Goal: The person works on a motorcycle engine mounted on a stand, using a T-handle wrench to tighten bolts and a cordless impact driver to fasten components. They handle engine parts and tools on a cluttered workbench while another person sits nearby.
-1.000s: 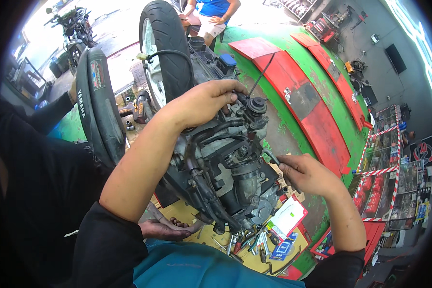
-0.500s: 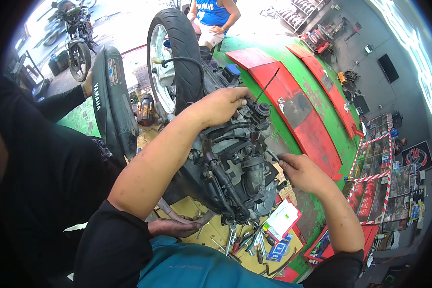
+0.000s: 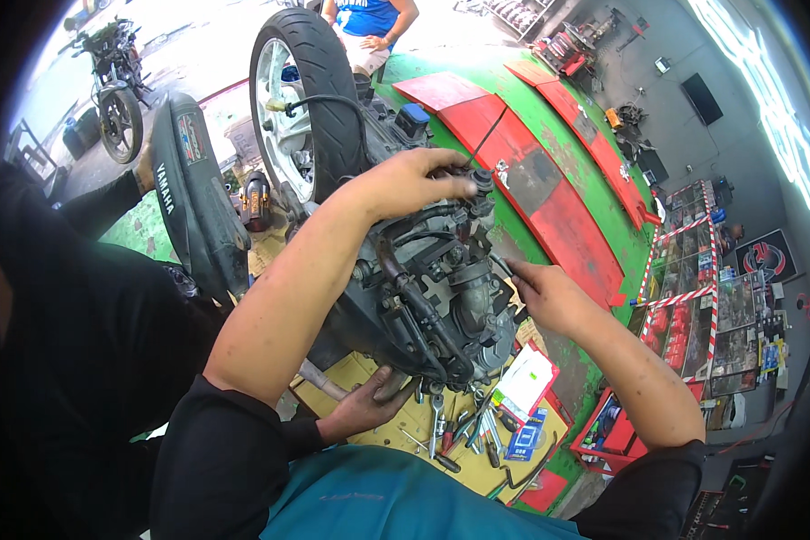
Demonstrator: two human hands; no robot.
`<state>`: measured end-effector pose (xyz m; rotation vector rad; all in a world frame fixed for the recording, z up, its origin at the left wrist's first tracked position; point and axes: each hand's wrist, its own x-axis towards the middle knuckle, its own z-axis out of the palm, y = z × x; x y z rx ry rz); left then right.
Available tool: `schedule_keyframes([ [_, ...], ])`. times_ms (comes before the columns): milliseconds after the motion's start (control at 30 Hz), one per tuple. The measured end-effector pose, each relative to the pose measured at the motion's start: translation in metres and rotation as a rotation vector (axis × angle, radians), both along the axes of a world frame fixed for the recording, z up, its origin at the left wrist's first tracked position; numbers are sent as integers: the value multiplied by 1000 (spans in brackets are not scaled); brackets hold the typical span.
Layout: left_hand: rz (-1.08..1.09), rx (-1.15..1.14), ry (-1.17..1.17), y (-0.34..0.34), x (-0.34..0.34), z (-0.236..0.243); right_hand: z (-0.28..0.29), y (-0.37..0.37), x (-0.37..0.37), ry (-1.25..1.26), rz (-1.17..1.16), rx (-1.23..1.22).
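A greasy scooter engine (image 3: pixel 423 310) with its rear wheel (image 3: pixel 328 99) attached fills the middle. My left hand (image 3: pixel 414 184) reaches over it, thumb and fingers closed around the carburetor (image 3: pixel 482 191) at its upper right. A thin black cable (image 3: pixel 489 137) sticks up from there. My right hand (image 3: pixel 549 292) is closed on a short grey rod-like piece (image 3: pixel 500 264) beside the engine's right side; its far end is hard to make out. A co-worker's hand (image 3: pixel 369 405) supports the engine from below. The co-worker's other hand (image 3: pixel 144 169) is at the black exhaust muffler (image 3: pixel 180 171).
Below the engine, a yellow work surface (image 3: pixel 382 438) bears wrenches (image 3: pixel 436 418), pliers and a white paper on a red board (image 3: pixel 526 382). Red ramps (image 3: pixel 531 180) lie on the green floor to the right, with a display case (image 3: pixel 684 292) beyond. Someone in blue (image 3: pixel 364 18) sits at the back.
The view has shifted, so the scene sits further left. My left fingers have changed their position on the carburetor. The co-worker's lower hand has moved up against the engine's underside.
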<state>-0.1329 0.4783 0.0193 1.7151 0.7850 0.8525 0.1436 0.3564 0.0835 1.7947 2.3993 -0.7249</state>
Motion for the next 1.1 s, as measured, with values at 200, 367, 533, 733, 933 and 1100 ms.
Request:
schedule_keyframes([
  [200,48,13,-4,-3,5,2,4,5,-6,-49,40,27],
  [367,44,-4,13,-8,5,17,-1,4,-6,-1,27,80],
  [533,57,86,4,-8,8,17,3,10,-10,-58,81,67],
  [733,79,95,35,-5,10,12,14,20,-17,-190,121,4],
  [933,89,119,26,-8,11,15,25,38,-15,-252,215,-115],
  [1100,92,103,9,-10,11,17,17,28,-18,-223,70,-38],
])
